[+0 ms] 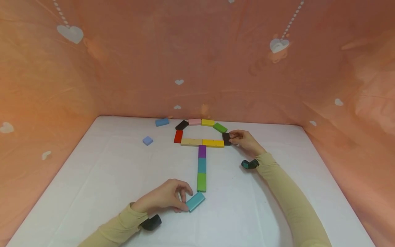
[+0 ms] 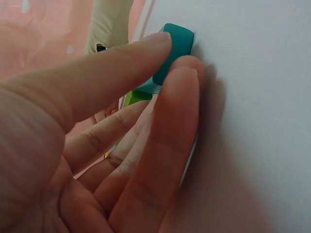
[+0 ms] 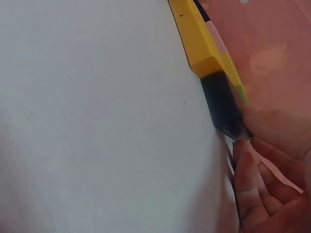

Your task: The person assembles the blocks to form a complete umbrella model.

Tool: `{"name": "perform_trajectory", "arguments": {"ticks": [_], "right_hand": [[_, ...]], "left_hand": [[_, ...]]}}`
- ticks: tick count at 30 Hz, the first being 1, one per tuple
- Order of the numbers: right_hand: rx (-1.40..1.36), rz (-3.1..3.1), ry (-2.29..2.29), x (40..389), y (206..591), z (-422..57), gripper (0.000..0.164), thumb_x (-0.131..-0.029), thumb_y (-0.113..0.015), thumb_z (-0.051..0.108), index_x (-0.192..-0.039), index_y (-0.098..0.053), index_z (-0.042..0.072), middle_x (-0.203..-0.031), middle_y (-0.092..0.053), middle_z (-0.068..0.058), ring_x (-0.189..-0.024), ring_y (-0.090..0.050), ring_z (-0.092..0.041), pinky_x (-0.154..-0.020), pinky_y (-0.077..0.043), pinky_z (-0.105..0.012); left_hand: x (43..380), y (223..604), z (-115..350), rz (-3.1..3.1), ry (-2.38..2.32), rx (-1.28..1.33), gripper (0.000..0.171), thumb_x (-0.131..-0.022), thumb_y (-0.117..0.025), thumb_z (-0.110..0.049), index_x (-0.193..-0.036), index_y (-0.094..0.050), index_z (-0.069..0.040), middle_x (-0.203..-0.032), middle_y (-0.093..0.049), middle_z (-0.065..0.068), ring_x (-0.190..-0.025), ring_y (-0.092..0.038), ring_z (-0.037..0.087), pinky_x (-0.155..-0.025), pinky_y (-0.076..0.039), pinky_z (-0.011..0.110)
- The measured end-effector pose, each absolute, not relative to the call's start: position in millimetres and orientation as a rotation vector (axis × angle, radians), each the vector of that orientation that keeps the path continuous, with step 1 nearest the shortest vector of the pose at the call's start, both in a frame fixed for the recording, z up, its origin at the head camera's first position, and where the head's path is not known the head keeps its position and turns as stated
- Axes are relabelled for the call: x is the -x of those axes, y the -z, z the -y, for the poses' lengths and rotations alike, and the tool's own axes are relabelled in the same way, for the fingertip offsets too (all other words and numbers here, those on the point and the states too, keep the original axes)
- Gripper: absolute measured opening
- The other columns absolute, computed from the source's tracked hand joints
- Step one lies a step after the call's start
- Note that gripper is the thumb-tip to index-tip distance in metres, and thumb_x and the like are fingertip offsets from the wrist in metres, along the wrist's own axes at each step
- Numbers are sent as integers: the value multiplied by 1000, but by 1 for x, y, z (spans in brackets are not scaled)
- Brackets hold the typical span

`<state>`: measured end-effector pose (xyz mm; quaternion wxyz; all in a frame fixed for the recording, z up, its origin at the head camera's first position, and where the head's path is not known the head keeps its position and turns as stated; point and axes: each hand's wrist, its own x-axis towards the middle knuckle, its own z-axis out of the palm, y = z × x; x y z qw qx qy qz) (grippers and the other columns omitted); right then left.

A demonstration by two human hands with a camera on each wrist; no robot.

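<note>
My left hand pinches the near-left end of a teal block between thumb and fingers. The block lies slanted, its far corner right by the light green block. From there a teal block and a purple block make a straight stem. At the right of the ring my right hand grips a black block with thumb and fingertips. In the right wrist view this black block stands against the end of the yellow block.
A beige block lies end to end with the yellow one. Red, black, pink, yellow and green blocks curve behind. A blue block and a lilac block lie loose at left.
</note>
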<state>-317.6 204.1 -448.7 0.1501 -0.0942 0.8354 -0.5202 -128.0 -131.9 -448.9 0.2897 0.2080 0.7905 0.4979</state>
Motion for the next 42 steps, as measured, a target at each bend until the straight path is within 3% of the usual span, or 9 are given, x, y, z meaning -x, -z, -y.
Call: {"name": "perform_trajectory", "arguments": {"ticks": [9, 21, 29, 35, 42], "right_hand": [[267, -2412, 1486, 318, 451, -204, 42, -91, -64, 7, -130, -51, -4, -113, -57, -18, -95, -55, -22, -74, -49, -22], [295, -2404, 1489, 319, 453, -207, 43, -91, -64, 8, -131, -51, -3, -113, -57, -18, -96, -55, -23, -75, -49, -22], [292, -2411, 1494, 319, 455, -206, 43, -91, -66, 10, -130, -52, -4, -115, -57, -19, -95, -55, -23, -74, -49, -21], [299, -2408, 1492, 318, 457, -205, 42, -91, -65, 9, -129, -53, -3, -114, -58, -19, -95, -55, -24, -74, -49, -21], [290, -2414, 1494, 320, 455, -207, 43, -90, -67, 10, -129, -53, -2, -113, -58, -16, -94, -55, -22, -74, -50, -22]], "left_hand": [[143, 436, 148, -2124, -1359, -553, 40, -75, -82, -14, -110, -65, -8, -84, -65, 6, -68, -60, 23, -64, -52, 30], [223, 406, 208, -2308, -1484, -664, 57, -79, -80, -16, -128, -54, 0, -119, -58, 22, -105, -61, 31, -87, -52, 33], [269, 407, 240, -2440, -1528, -628, 67, -78, -80, -11, -135, -45, 0, -137, -45, 23, -125, -45, 38, -105, -35, 49], [291, 417, 253, -2550, -1546, -469, 68, -80, -79, -15, -136, -44, 1, -139, -42, 22, -128, -39, 40, -107, -32, 51], [316, 426, 250, -2562, -1613, -334, 67, -80, -77, -4, -137, -42, 6, -140, -41, 24, -128, -39, 42, -104, -35, 49]]}}
